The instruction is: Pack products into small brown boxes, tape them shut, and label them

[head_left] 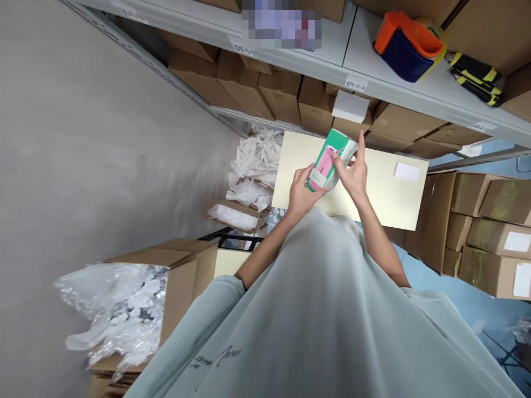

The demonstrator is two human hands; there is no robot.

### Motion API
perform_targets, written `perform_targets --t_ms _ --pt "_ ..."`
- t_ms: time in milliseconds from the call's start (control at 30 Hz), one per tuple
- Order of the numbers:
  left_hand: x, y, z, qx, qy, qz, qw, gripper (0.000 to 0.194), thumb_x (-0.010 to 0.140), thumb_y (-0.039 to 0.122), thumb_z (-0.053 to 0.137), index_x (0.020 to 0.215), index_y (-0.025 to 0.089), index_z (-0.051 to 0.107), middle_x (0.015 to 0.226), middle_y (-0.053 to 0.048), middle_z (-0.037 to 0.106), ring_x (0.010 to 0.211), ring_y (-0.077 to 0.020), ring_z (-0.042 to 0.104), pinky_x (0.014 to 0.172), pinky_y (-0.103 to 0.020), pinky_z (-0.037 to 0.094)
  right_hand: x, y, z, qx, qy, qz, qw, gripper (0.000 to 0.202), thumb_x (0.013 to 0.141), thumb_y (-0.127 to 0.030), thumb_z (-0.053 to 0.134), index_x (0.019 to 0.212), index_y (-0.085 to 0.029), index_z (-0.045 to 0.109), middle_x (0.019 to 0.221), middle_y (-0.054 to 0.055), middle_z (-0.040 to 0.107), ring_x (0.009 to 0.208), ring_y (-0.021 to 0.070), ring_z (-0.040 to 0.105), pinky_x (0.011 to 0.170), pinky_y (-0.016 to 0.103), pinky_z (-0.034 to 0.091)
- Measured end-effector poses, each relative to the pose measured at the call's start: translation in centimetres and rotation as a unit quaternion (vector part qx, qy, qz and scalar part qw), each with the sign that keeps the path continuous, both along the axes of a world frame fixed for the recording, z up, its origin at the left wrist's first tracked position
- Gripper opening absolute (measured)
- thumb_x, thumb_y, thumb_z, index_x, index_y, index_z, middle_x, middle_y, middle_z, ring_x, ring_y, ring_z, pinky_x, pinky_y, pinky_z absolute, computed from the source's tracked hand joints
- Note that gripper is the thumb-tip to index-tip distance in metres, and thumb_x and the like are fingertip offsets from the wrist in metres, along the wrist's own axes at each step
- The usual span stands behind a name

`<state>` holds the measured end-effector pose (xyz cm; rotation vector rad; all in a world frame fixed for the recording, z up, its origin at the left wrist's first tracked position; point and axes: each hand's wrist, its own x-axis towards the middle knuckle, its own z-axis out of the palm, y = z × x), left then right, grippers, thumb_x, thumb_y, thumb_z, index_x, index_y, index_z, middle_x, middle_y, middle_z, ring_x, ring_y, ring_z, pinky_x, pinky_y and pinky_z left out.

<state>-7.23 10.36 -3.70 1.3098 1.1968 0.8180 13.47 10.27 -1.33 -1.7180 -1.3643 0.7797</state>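
Note:
Over the cream tabletop (385, 199) I hold a green and white product box (322, 168) with a pink device pictured on its front. My left hand (302, 192) grips the lower end of the box, fingers on one side and thumb along the bottom edge. My right hand (352, 174) holds the upper right side, its thumb on the printed front and its index finger stretched up past the edge. The box is tilted, its top leaning to the right. Beyond it, a white carton (350, 106) stands in front of the brown boxes.
A white paper slip (407, 171) lies at the table's right. Brown cartons (277, 91) line the shelf behind, under a grey shelf edge (290, 58). An orange and blue tape dispenser (409, 47) and yellow-black cutters (477, 77) sit above. Stacked cartons (493, 232) stand right; plastic-filled box (182, 293) left.

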Motion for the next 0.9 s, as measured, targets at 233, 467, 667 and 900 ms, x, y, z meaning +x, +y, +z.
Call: perform_targets --t_ms 233,467,667,900 --pt "-3.7 1.1 0.5 -0.244 -0.150 -0.082 0.955 0.069 0.071 0.060 0.104 0.124 0.023 0.080 0.135 -0.013 0.081 0.128 -0.0303 0.077 0.111 -0.044 0.062 1.0 -0.6 1.3 -0.051 0.187 -0.031 0.980 0.095 0.095 -0.086 0.072 0.172 -0.040 0.042 0.167 0.012 0.063 0.144 0.0351 0.068 0.104 0.046 0.072" --pt "-4.5 0.4 0.7 -0.323 -0.174 -0.128 0.922 0.075 0.064 0.052 0.110 0.125 0.025 0.076 0.134 -0.011 0.082 0.121 -0.0292 0.079 0.102 -0.041 0.065 1.2 -0.9 2.6 -0.103 0.251 -0.011 0.962 0.100 0.088 -0.089 0.078 0.170 -0.041 0.046 0.156 0.010 0.072 0.123 0.0310 0.078 0.091 0.039 0.072" --pt "-3.6 0.4 0.5 -0.264 -0.161 -0.080 0.948 0.076 0.059 0.048 0.111 0.120 0.022 0.074 0.128 -0.010 0.081 0.123 -0.0281 0.076 0.112 -0.043 0.062 1.2 -0.6 2.5 -0.078 0.222 -0.022 0.972 0.098 0.093 -0.087 0.075 0.174 -0.041 0.044 0.162 0.011 0.065 0.138 0.0346 0.072 0.101 0.046 0.071" --pt "-1.6 -0.4 0.7 -0.161 -0.050 0.014 0.986 0.075 0.062 0.044 0.107 0.124 0.024 0.069 0.134 -0.011 0.074 0.124 -0.0293 0.073 0.099 -0.041 0.068 0.5 -0.3 1.5 -0.080 0.216 -0.031 0.973 0.095 0.092 -0.082 0.079 0.173 -0.044 0.046 0.172 0.009 0.058 0.149 0.0318 0.064 0.100 0.041 0.072"
